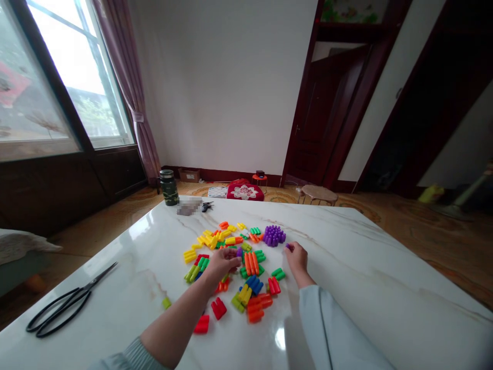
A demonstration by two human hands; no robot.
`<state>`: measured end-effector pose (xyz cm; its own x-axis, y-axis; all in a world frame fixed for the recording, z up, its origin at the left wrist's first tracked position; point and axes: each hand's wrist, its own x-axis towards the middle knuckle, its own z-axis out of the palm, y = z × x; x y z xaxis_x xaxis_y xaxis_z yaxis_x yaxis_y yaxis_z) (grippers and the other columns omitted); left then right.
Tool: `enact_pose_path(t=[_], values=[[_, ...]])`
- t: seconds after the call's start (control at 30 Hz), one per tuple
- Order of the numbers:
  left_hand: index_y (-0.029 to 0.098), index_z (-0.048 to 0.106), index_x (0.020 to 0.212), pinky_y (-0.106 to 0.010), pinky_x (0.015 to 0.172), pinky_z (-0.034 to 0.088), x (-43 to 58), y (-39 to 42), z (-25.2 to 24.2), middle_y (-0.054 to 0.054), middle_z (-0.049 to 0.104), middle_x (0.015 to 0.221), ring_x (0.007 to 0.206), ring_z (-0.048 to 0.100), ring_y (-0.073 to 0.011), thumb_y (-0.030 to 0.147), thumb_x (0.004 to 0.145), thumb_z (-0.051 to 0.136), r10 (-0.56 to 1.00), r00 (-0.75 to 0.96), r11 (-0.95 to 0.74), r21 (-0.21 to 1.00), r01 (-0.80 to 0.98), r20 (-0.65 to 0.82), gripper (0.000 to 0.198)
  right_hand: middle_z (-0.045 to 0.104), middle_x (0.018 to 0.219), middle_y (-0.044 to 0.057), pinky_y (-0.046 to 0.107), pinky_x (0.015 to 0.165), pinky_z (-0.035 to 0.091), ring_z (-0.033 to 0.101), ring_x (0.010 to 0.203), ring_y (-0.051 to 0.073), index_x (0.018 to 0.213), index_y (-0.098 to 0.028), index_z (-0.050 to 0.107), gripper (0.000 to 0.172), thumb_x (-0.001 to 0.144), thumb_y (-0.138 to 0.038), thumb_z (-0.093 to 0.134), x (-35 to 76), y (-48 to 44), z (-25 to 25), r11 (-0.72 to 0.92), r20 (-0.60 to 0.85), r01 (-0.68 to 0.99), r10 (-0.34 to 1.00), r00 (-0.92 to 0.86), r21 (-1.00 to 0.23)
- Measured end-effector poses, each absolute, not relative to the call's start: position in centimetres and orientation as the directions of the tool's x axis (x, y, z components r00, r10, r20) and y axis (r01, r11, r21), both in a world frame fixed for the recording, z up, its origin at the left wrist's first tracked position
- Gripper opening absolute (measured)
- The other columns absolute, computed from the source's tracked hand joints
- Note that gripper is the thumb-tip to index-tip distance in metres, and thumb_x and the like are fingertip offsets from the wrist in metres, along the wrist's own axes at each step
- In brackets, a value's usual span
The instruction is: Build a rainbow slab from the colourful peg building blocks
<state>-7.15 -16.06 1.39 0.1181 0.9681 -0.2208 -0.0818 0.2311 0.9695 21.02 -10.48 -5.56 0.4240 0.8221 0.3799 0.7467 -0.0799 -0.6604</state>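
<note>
My left hand (221, 264) reaches over the pile of toy pieces, its fingers closed on a small purple piece (239, 252). To the right of the pile, my right hand (298, 258) pinches another purple piece (287, 246), mostly covered by the fingertips. Just beyond and between the hands stands a cluster of purple plastic pieces (274, 236). Around my left hand lie joined orange pieces (251, 263), yellow pieces (208, 240), green pieces (278, 274) and red pieces (219, 308). My left forearm hides part of the pile.
Black-handled scissors (65, 308) lie at the left of the marble-patterned table (370, 288). A camouflage flask (168, 187) stands at the far left corner, near some keys (207, 206). Past the far edge are a round stool (319, 193) and a red cushion (245, 192).
</note>
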Motion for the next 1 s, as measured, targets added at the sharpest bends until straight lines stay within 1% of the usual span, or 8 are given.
enact_pose_path(t=[0.17,0.33,0.47,0.63,0.73,0.87,0.93,1.0], values=[[0.014,0.064,0.079,-0.023,0.058,0.051,-7.1,-16.2,1.5,0.001,0.065,0.061,0.059,0.064,-0.0130,0.032,0.049,0.089,0.967,0.114,0.237,0.969,-0.077,-0.227,0.043,0.072,0.078,0.007,0.030,0.071,0.048,0.066,0.073,0.021,0.077,-0.018,0.065,0.012,0.068,-0.020,0.058,19.9,-8.4,-6.0,-0.037,0.415,0.735,0.805,0.423,-0.677],[0.014,0.064,0.080,-0.022,0.058,0.050,-7.1,-16.0,1.1,0.001,0.065,0.062,0.059,0.064,-0.0124,0.030,0.048,0.089,0.967,0.127,0.235,0.966,-0.107,-0.221,0.043,0.072,0.080,0.009,0.030,0.072,0.050,0.067,0.073,0.021,0.084,-0.016,0.063,0.019,0.066,-0.018,0.057,19.4,-8.2,-6.2,0.024,0.407,0.646,0.795,0.450,-0.763],[0.013,0.065,0.081,-0.021,0.056,0.050,-7.0,-15.7,0.9,0.000,0.066,0.065,0.057,0.063,-0.0113,0.028,0.047,0.089,0.965,0.140,0.241,0.963,-0.122,-0.224,0.044,0.071,0.079,0.008,0.031,0.072,0.052,0.067,0.071,0.021,0.079,-0.019,0.060,0.015,0.064,-0.018,0.057,19.3,-8.6,-5.9,0.066,0.388,0.569,0.794,0.467,-0.820],[0.013,0.066,0.079,-0.022,0.054,0.048,-6.8,-15.5,0.9,0.001,0.065,0.062,0.055,0.061,-0.0109,0.025,0.045,0.089,0.970,0.123,0.223,0.970,-0.099,-0.211,0.042,0.070,0.080,0.008,0.032,0.070,0.052,0.065,0.069,0.020,0.080,-0.019,0.061,0.013,0.072,-0.024,0.052,17.6,-9.9,-4.5,0.150,0.446,0.554,0.774,0.450,-0.819],[0.013,0.065,0.077,-0.022,0.053,0.047,-6.7,-15.4,0.8,0.001,0.066,0.061,0.053,0.059,-0.0104,0.024,0.043,0.088,0.980,0.101,0.182,0.977,-0.109,-0.171,0.043,0.069,0.076,0.006,0.030,0.067,0.051,0.063,0.067,0.019,0.084,-0.018,0.063,0.018,0.079,-0.032,0.053,14.5,-11.5,-2.5,0.300,0.478,0.472,0.818,0.321,-0.829],[0.014,0.061,0.068,-0.020,0.052,0.045,-6.7,-15.3,0.6,0.001,0.065,0.057,0.052,0.059,-0.0106,0.026,0.040,0.088,0.995,0.054,0.091,0.989,-0.119,-0.085,0.040,0.067,0.071,0.002,0.025,0.058,0.049,0.059,0.060,0.014,0.085,-0.018,0.067,0.021,0.079,-0.038,0.062,10.0,-13.8,0.6,0.422,0.426,0.271,0.904,-0.048,-0.865],[0.014,0.061,0.067,-0.021,0.054,0.046,-6.8,-15.2,0.7,0.001,0.066,0.058,0.054,0.061,-0.0120,0.029,0.040,0.087,0.999,0.036,0.040,0.993,-0.112,-0.036,0.040,0.067,0.072,0.001,0.024,0.056,0.048,0.057,0.059,0.013,0.085,-0.018,0.069,0.020,0.074,-0.035,0.067,8.5,-14.6,1.6,0.432,0.419,0.250,0.902,-0.104,-0.867],[0.014,0.061,0.068,-0.022,0.058,0.048,-6.9,-15.2,0.9,0.000,0.067,0.061,0.058,0.063,-0.0137,0.031,0.041,0.087,1.000,0.016,0.000,0.994,-0.107,0.002,0.040,0.067,0.074,0.001,0.024,0.058,0.048,0.058,0.061,0.013,0.083,-0.018,0.069,0.017,0.071,-0.030,0.070,7.6,-15.1,2.1,0.425,0.417,0.244,0.905,-0.088,-0.872]])
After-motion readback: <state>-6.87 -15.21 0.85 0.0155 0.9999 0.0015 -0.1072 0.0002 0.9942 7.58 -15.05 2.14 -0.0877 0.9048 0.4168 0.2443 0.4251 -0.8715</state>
